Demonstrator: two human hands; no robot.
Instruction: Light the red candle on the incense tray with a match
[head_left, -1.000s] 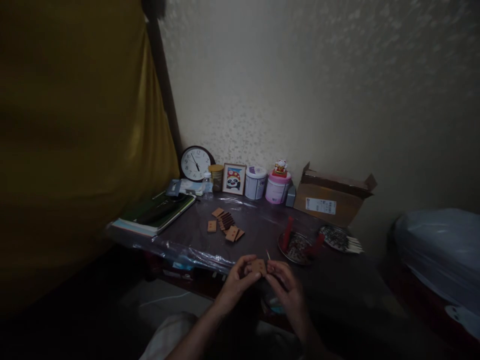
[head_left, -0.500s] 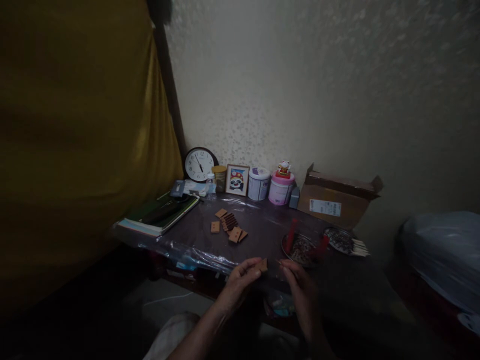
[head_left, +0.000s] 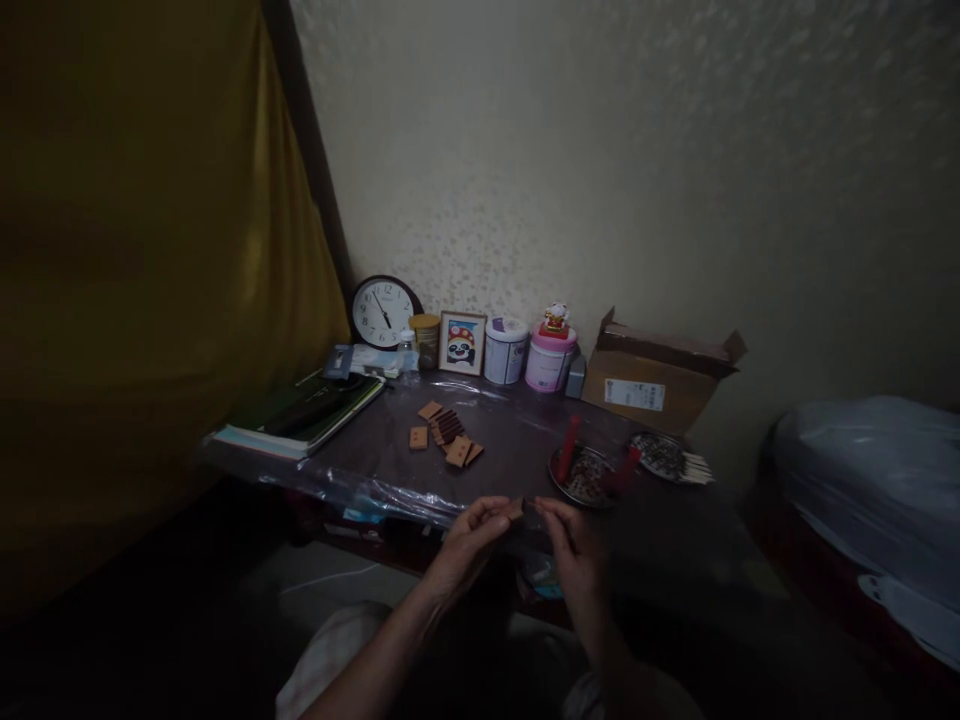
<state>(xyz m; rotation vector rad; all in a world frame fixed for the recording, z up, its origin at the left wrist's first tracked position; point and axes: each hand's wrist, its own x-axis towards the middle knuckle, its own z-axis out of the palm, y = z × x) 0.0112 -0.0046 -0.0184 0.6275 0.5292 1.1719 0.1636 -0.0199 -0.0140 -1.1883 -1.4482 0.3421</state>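
Near the table's front edge, my left hand [head_left: 478,530] is closed on a small tan matchbox [head_left: 516,510]. Close to the box's right end, my right hand [head_left: 568,532] is closed in a pinch. A thin, short tip shows at its fingers; it looks like a match, though dim and small. Several more matchboxes [head_left: 458,451] lie loosely grouped further back on the table, some standing with their dark brown sides up. To the right of them, a round plate [head_left: 556,478] of dark bits bears a red candle [head_left: 569,448] and another red candle [head_left: 628,466] that leans.
Another plate [head_left: 651,455] with white sticks [head_left: 696,468] is at the right. Along the wall stand a clock [head_left: 384,312], a framed panda picture [head_left: 461,343], tins [head_left: 505,350] and a cardboard box [head_left: 645,375]. Books [head_left: 300,425] lie left, beside a yellow curtain [head_left: 172,250].
My right hand has come nearer to the matchbox in my left hand. The view has shifted a little, so the table's things appear slightly further left and higher.
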